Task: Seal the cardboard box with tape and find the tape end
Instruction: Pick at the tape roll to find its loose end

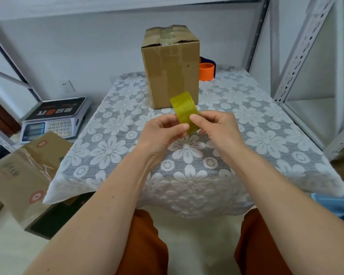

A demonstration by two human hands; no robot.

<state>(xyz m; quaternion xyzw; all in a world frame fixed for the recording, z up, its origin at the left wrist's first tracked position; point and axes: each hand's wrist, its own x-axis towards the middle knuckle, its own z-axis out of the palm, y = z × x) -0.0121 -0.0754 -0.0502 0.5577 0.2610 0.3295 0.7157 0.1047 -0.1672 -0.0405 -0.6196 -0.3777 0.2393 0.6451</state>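
Cardboard, already crossed with shiny clear tape over its top flaps, stands upright as the box [172,65] near the far edge of the bench [266,135], so the sealing looks largely done as far as this view shows (its far sides are hidden). What seems left is the hunt for the tape end: the yellow tape roll [184,110] is held in the air above the middle of the bench, just in front of the box, with the left hand [163,130] pinching its near side and the right hand [214,126] gripping it, thumb laid on the outer face. No loose end shows yet. Counted: one box on the bench, one yellow roll, two hands, one orange tape dispenser [207,69] behind the box at the far right.
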